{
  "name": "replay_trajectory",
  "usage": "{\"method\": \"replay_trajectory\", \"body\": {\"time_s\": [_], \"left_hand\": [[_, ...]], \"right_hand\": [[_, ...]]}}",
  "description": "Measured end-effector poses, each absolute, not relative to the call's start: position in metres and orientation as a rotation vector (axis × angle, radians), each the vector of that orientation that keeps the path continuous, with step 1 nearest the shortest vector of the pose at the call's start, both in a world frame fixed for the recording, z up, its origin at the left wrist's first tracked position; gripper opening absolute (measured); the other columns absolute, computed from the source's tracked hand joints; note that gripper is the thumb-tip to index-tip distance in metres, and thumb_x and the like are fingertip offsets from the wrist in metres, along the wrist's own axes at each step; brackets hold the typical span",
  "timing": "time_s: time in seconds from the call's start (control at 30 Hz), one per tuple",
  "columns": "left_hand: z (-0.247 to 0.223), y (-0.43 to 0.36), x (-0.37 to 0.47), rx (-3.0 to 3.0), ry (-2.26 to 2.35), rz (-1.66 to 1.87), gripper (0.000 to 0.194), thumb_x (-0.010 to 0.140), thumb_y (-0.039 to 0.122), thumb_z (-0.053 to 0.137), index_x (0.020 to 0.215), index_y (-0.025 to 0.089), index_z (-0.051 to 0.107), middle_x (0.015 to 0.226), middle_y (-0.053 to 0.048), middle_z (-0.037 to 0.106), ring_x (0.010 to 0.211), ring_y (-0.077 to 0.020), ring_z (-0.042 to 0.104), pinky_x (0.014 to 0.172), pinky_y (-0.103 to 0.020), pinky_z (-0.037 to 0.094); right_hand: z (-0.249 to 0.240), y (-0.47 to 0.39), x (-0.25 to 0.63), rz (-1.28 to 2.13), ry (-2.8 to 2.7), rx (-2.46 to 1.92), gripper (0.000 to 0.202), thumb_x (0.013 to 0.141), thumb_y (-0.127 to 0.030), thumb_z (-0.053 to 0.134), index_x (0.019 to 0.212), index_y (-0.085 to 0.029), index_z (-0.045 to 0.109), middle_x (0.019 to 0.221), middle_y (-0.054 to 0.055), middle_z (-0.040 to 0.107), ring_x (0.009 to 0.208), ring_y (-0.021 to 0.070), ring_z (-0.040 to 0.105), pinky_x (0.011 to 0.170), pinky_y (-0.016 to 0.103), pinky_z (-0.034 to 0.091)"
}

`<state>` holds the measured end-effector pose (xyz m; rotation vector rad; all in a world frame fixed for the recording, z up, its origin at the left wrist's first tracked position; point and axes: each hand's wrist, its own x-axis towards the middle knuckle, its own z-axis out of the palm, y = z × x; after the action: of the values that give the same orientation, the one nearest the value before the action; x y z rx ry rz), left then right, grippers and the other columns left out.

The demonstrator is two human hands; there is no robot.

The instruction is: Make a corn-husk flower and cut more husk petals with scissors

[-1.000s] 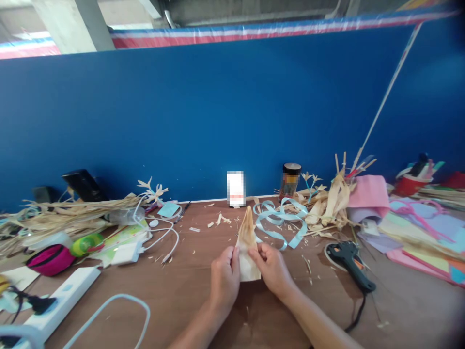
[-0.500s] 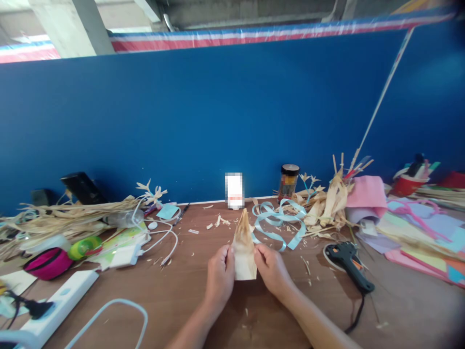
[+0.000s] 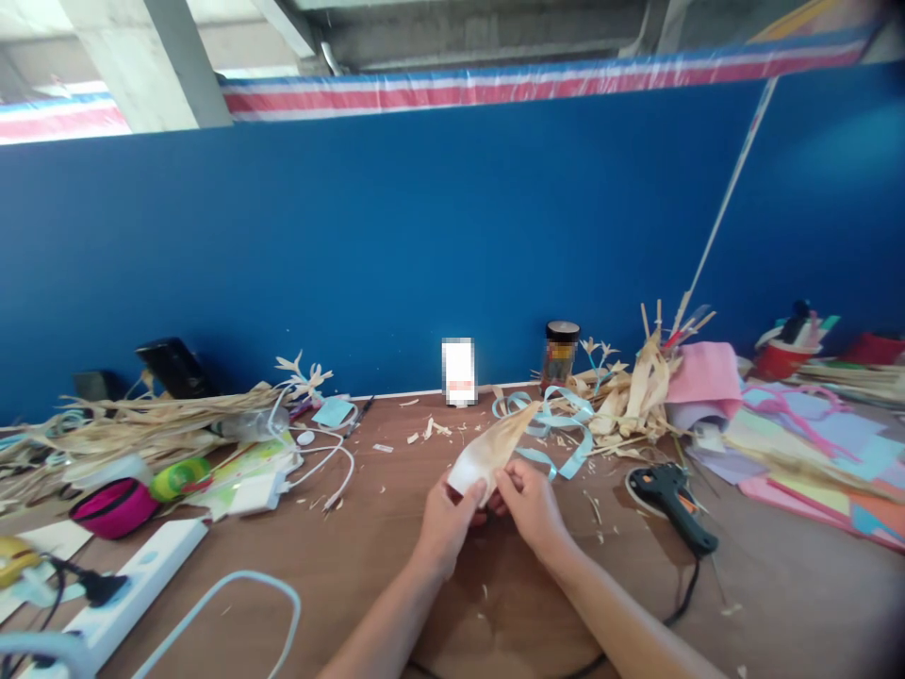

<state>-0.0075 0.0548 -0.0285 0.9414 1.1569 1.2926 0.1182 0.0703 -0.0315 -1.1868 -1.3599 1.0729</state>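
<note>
Between my hands, above the brown table (image 3: pixel 353 585), is a pale, dried corn husk piece (image 3: pixel 487 453) with a pointed tip, tilted up to the right. My left hand (image 3: pixel 451 514) grips its lower left edge, thumb on top. My right hand (image 3: pixel 529 505) pinches the lower right edge between thumb and fingers. Some fingertips are hidden beneath the husk. Just beyond the tip lies a loose light-blue ribbon (image 3: pixel 576 453). To the right of my right hand rests a black glue gun (image 3: pixel 671 505) with its cord.
A white power strip (image 3: pixel 152 575) with a plug and cables lies at left, near a pink pouch (image 3: pixel 117 507). Dried husks (image 3: pixel 643 396), a dark-lidded jar (image 3: pixel 561 354) and coloured paper (image 3: pixel 820 471) line the back and right. A blue partition (image 3: pixel 396 236) stands behind.
The husk piece has turned from upright and flat to leaning right, its surface now curved. My hands have come closer together at its lower end. The view has shifted slightly.
</note>
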Motion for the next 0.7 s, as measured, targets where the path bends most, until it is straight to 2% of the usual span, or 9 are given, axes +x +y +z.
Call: {"method": "replay_trajectory", "body": {"time_s": [0.07,0.13,0.3,0.37,0.47,0.53,0.7], "left_hand": [[-0.028,0.059,-0.012,0.813,1.193,1.417,0.041,0.059,0.037,0.068,0.089,0.011,0.059,0.074,-0.005,0.063,0.056,-0.0106,0.056,0.052,-0.022,0.047],[-0.028,0.065,-0.022,0.689,1.267,1.529,0.036,0.057,0.035,0.068,0.082,0.010,0.059,0.063,0.000,0.060,0.048,-0.0077,0.052,0.048,-0.021,0.045],[-0.026,0.071,-0.038,0.612,1.257,1.585,0.031,0.054,0.031,0.068,0.075,0.011,0.058,0.051,0.005,0.053,0.043,-0.0055,0.047,0.045,-0.019,0.040],[-0.025,0.071,-0.038,0.618,1.253,1.578,0.029,0.055,0.030,0.068,0.075,0.011,0.058,0.051,0.005,0.053,0.043,-0.0055,0.047,0.045,-0.019,0.040],[-0.025,0.070,-0.038,0.606,1.267,1.578,0.029,0.055,0.028,0.067,0.076,0.010,0.059,0.053,0.004,0.054,0.043,-0.0058,0.048,0.044,-0.019,0.040],[-0.025,0.071,-0.039,0.591,1.281,1.580,0.029,0.055,0.028,0.067,0.076,0.010,0.059,0.053,0.003,0.054,0.043,-0.0060,0.048,0.044,-0.019,0.040],[-0.025,0.074,-0.043,0.571,1.287,1.581,0.028,0.055,0.029,0.067,0.074,0.010,0.059,0.050,0.005,0.051,0.041,-0.0057,0.046,0.041,-0.018,0.039]], "right_hand": [[-0.029,0.070,0.118,1.045,-1.490,-1.215,0.024,0.079,-0.036,0.042,0.083,-0.015,0.053,0.064,0.002,0.063,0.053,0.0147,0.060,0.046,0.025,0.047],[-0.023,0.071,0.121,0.935,-1.628,-1.285,0.026,0.080,-0.033,0.038,0.090,-0.015,0.054,0.070,0.003,0.064,0.056,0.0141,0.060,0.048,0.024,0.046],[-0.004,0.071,0.128,0.564,-1.883,-1.401,0.013,0.073,-0.028,0.052,0.069,-0.017,0.058,0.070,0.005,0.060,0.072,0.0189,0.056,0.069,0.032,0.041],[0.000,0.068,0.122,0.342,-2.028,-1.515,0.013,0.070,-0.030,0.058,0.069,-0.016,0.059,0.077,0.009,0.060,0.080,0.0230,0.054,0.073,0.034,0.039],[0.001,0.064,0.108,0.036,-2.261,-1.720,0.026,0.068,-0.037,0.061,0.080,-0.015,0.061,0.088,0.015,0.058,0.086,0.0274,0.053,0.071,0.035,0.040],[0.000,0.062,0.102,-0.013,-2.345,-1.785,0.029,0.069,-0.039,0.060,0.084,-0.014,0.062,0.091,0.016,0.058,0.087,0.0287,0.053,0.070,0.034,0.040],[-0.001,0.063,0.106,0.018,-2.415,-1.788,0.018,0.074,-0.025,0.055,0.085,-0.013,0.062,0.090,0.016,0.058,0.084,0.0254,0.055,0.071,0.032,0.040]]}}
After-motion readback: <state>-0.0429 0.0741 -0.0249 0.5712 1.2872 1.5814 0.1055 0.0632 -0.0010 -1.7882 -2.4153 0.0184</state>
